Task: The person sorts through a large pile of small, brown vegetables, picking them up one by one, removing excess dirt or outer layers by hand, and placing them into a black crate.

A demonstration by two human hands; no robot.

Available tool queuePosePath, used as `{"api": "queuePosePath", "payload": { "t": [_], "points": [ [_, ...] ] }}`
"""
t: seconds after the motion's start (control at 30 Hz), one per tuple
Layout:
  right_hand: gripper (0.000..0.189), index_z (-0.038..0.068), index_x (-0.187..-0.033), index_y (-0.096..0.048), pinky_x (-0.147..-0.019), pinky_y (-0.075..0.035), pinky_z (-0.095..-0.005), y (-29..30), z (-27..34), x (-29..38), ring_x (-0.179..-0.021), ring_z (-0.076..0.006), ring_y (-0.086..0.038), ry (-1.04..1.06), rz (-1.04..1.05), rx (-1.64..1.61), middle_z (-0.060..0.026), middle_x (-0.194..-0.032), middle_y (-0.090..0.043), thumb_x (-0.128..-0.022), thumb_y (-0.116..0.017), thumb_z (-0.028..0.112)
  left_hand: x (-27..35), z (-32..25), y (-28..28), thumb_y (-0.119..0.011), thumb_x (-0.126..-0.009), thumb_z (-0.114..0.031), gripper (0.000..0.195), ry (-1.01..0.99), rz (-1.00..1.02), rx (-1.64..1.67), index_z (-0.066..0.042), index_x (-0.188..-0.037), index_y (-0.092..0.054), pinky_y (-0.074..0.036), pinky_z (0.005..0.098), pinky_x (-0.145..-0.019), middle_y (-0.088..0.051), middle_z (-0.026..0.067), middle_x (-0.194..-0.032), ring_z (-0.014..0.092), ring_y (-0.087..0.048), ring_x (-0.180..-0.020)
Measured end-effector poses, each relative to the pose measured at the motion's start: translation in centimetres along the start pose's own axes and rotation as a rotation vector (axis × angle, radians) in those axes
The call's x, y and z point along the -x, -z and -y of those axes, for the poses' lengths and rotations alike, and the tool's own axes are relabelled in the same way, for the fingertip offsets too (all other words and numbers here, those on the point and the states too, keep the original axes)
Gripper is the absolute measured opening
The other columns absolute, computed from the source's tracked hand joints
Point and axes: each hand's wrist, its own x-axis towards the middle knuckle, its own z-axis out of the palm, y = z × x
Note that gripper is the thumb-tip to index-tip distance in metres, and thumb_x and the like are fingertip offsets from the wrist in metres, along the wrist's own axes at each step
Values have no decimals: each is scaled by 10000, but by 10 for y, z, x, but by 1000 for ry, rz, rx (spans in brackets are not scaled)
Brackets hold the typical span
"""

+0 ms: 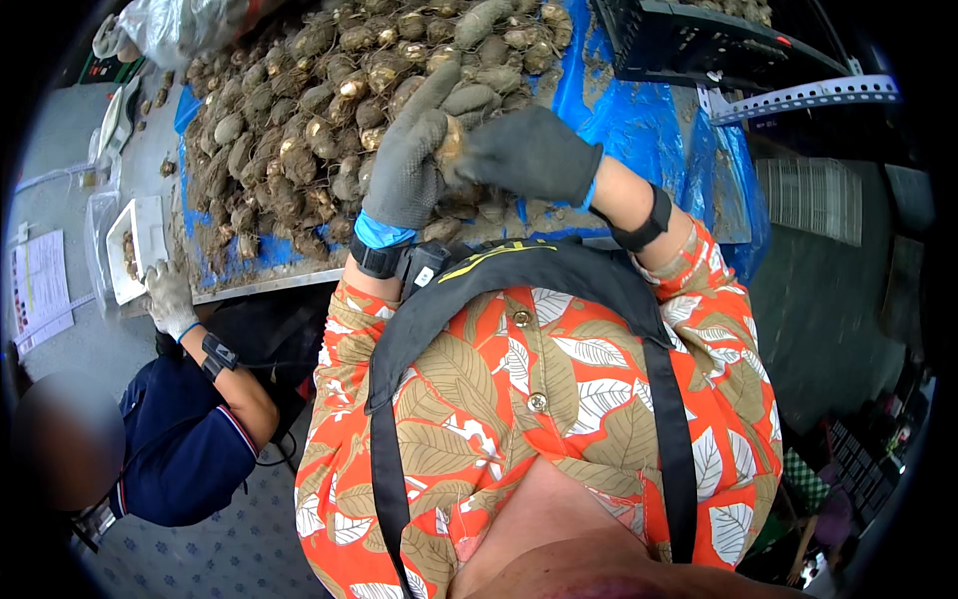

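In front of my chest, my two gloved hands meet over a taro corm [451, 146]. My left hand [406, 168], in a grey dotted work glove, has the corm against its palm with some fingers extended. The dark grey glove of my right hand [533, 156] closes on the corm's other side; its fingertips are blurred. Just beyond lies a big heap of soil-covered taro corms [299, 135], some with pale cut ends and stringy roots. Blue plastic sheeting [636, 142], smeared with soil, lies beneath the heap.
At left, a co-worker's gloved hand [171, 298] touches a white tray [153, 228] holding small brown bits. A printed sheet [43, 284] lies on the grey surface. A black plastic crate [696, 45] and a perforated metal bar [804, 101] stand at right. A plastic bag [179, 30] is top left.
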Motion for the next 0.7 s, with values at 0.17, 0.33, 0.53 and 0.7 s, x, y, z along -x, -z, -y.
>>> {"api": "queuePosePath", "payload": {
  "t": [0.17,0.33,0.53,0.7],
  "points": [
    [395,111,-972,-696,-729,-519,-475,3,-10,15,-841,-358,-660,8,298,85,-157,-885,-691,-916,-534,466,0,-5,14,-406,-1010,-248,581,-43,-73,642,9,-1506,-244,-331,555,-1144,-343,252,-1506,411,-317,-1406],
    [467,61,-997,-675,-741,-514,-491,5,-7,-3,-805,-385,-653,-83,22,-71,-182,-885,-681,-896,-560,502,3,-13,6,-410,-988,-243,605,-31,9,687,-24,-1521,-225,-377,511,-1119,-373,244,-1492,389,-381,-1368],
    [307,66,-981,-687,-731,-498,-450,10,28,-27,-848,-374,-627,-109,-6,-284,-173,-912,-659,-881,-622,349,16,-26,-3,-445,-1007,-288,601,51,-12,210,-38,-1520,-255,-539,291,-833,-522,178,-1384,200,-603,-1124],
    [246,39,-914,-708,-647,-480,-388,20,40,-25,-723,-302,-626,-163,-127,-597,-162,-802,-648,-875,-615,264,31,-45,21,-457,-1011,-310,588,398,-143,206,2,-1485,-301,-526,200,-544,-685,176,-1045,150,-681,-737]
  ]
}}
